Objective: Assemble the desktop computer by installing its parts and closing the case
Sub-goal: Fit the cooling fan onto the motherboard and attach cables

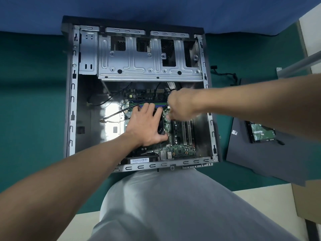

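The green mat carries everything. The computer case lies open on its side in the middle of the mat, reaching to the far edge. It is folded sheet steel, heavy and stiff, with thin edges that I judge can cut, so I would take it by the outer walls only. The dark grey side panel lies flat at the right edge of the mat, not yet mounted. The ribbed steel drive cage fills the far part of the case and looks empty. The green motherboard sits in the near part. I judge it fragile, not a place for pressure. 1 hard drive rests on the side panel. It is probably dense and sensitive to shock.

My left hand lies flat on the black cooler, fingers spread and straight. My right hand is blurred over the board just beside it, fingers curled. I cannot tell if they pinch anything.
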The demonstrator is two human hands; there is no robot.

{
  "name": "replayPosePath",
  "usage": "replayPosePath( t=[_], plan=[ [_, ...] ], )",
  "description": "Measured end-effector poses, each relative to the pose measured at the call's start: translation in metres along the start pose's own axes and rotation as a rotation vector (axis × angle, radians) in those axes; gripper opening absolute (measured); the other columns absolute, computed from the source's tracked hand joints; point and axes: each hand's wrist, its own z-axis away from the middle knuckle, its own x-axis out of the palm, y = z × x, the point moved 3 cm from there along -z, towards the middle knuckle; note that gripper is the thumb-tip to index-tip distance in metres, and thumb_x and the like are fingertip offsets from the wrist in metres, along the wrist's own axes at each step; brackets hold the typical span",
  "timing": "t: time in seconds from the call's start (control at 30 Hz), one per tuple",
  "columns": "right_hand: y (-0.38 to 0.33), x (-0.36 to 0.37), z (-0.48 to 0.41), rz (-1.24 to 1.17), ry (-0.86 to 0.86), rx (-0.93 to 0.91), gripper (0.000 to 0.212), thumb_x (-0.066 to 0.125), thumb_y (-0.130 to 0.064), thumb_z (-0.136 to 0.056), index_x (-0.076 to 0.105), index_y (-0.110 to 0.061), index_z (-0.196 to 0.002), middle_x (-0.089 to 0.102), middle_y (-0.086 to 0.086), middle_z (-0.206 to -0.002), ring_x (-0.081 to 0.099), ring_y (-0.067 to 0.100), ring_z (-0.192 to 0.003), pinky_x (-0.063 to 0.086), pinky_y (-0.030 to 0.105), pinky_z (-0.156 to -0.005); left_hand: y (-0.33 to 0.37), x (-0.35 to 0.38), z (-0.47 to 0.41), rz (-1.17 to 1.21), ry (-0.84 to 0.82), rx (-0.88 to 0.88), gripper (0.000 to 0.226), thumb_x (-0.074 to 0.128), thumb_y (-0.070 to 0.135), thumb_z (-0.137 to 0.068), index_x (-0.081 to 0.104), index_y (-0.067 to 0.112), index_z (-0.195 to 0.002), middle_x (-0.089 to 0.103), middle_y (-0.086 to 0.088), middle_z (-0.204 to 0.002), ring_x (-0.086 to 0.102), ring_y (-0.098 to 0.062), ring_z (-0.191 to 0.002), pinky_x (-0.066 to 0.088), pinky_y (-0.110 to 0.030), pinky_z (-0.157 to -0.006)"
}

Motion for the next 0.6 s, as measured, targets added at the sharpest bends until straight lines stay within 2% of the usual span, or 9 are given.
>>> replayPosePath(
  t=[0.07, 0.1, 0.2, 0.3, 0.37, 0.43, 0.47, 0.53, 0.6],
  plan=[
    [-0.016, 0.004, 0.007, 0.476, 0.192, -0.211, 0.010, 0.049, -0.013, -0.097, 0.055, -0.008, -0.103, 0.048, 0.002, -0.075, 0.048, 0.019, -0.062, 0.033, 0.028, -0.048, 0.000, 0.001, 0.000, 0.005, -0.020, -0.011, 0.094, 0.027, 0.082, -0.062, 0.041, 0.013, -0.124, 0.047, -0.009, -0.116, 0.040, -0.026, -0.106, 0.036, -0.047, -0.086],
    [-0.021, 0.005, 0.009, 0.610, 0.281, -0.299, 0.008, 0.046, -0.011, -0.096, 0.054, -0.010, -0.096, 0.053, 0.001, -0.078, 0.053, 0.023, -0.068, 0.034, 0.030, -0.051, 0.000, 0.001, 0.000, 0.010, -0.026, -0.017, 0.095, 0.028, 0.083, -0.062, 0.043, 0.013, -0.125, 0.048, -0.009, -0.116, 0.040, -0.025, -0.106, 0.036, -0.047, -0.087],
    [-0.020, 0.010, 0.009, 0.764, 0.355, -0.460, 0.019, 0.036, -0.013, -0.097, 0.045, -0.014, -0.080, 0.048, 0.004, -0.077, 0.046, 0.025, -0.066, 0.034, 0.033, -0.055, 0.000, 0.001, -0.001, 0.019, -0.025, -0.021, 0.096, 0.031, 0.084, -0.061, 0.043, 0.014, -0.126, 0.049, -0.007, -0.114, 0.041, -0.024, -0.104, 0.036, -0.046, -0.086],
    [-0.017, 0.013, 0.003, 0.554, 0.343, -0.388, 0.021, 0.042, -0.010, -0.092, 0.040, -0.014, -0.072, 0.036, 0.002, -0.064, 0.046, 0.025, -0.061, 0.035, 0.032, -0.053, 0.000, 0.000, 0.000, 0.030, -0.021, -0.015, 0.094, 0.030, 0.082, -0.062, 0.042, 0.013, -0.124, 0.047, -0.008, -0.113, 0.040, -0.024, -0.104, 0.036, -0.047, -0.086],
    [-0.009, 0.009, -0.007, 0.120, 0.355, -0.131, 0.031, 0.049, -0.012, -0.090, 0.034, -0.013, -0.063, 0.032, 0.003, -0.061, 0.045, 0.023, -0.056, 0.035, 0.029, -0.052, 0.000, -0.001, -0.001, 0.031, -0.015, -0.011, 0.091, 0.029, 0.082, -0.063, 0.040, 0.014, -0.122, 0.046, -0.010, -0.115, 0.041, -0.025, -0.106, 0.036, -0.047, -0.086],
    [0.008, 0.004, -0.015, -0.328, 0.292, 0.179, 0.035, 0.051, -0.018, -0.095, 0.036, -0.011, -0.064, 0.037, 0.003, -0.065, 0.045, 0.017, -0.054, 0.035, 0.023, -0.046, 0.000, -0.001, -0.001, 0.019, -0.017, -0.006, 0.092, 0.027, 0.083, -0.062, 0.036, 0.014, -0.123, 0.045, -0.010, -0.116, 0.041, -0.026, -0.106, 0.036, -0.047, -0.085],
    [0.014, 0.004, -0.017, -0.443, 0.239, 0.242, 0.032, 0.050, -0.018, -0.097, 0.039, -0.008, -0.068, 0.040, 0.003, -0.066, 0.043, 0.014, -0.053, 0.033, 0.022, -0.042, 0.000, -0.001, 0.000, 0.015, -0.018, -0.005, 0.093, 0.025, 0.083, -0.062, 0.035, 0.015, -0.124, 0.045, -0.010, -0.117, 0.041, -0.026, -0.106, 0.036, -0.046, -0.085],
    [0.017, 0.000, -0.019, -0.443, 0.151, 0.208, 0.025, 0.048, -0.013, -0.098, 0.045, -0.004, -0.075, 0.046, 0.004, -0.069, 0.044, 0.014, -0.054, 0.034, 0.021, -0.041, 0.000, -0.001, 0.000, 0.014, -0.018, -0.004, 0.094, 0.024, 0.083, -0.062, 0.035, 0.015, -0.125, 0.045, -0.010, -0.116, 0.041, -0.026, -0.106, 0.036, -0.046, -0.085],
    [0.003, -0.003, -0.013, -0.261, 0.071, 0.090, 0.019, 0.048, -0.013, -0.098, 0.052, -0.002, -0.083, 0.053, 0.007, -0.076, 0.054, 0.019, -0.062, 0.040, 0.022, -0.044, 0.000, -0.001, 0.000, 0.001, -0.024, -0.004, 0.094, 0.023, 0.083, -0.062, 0.037, 0.015, -0.126, 0.045, -0.010, -0.117, 0.041, -0.026, -0.107, 0.036, -0.046, -0.085]
  ],
)
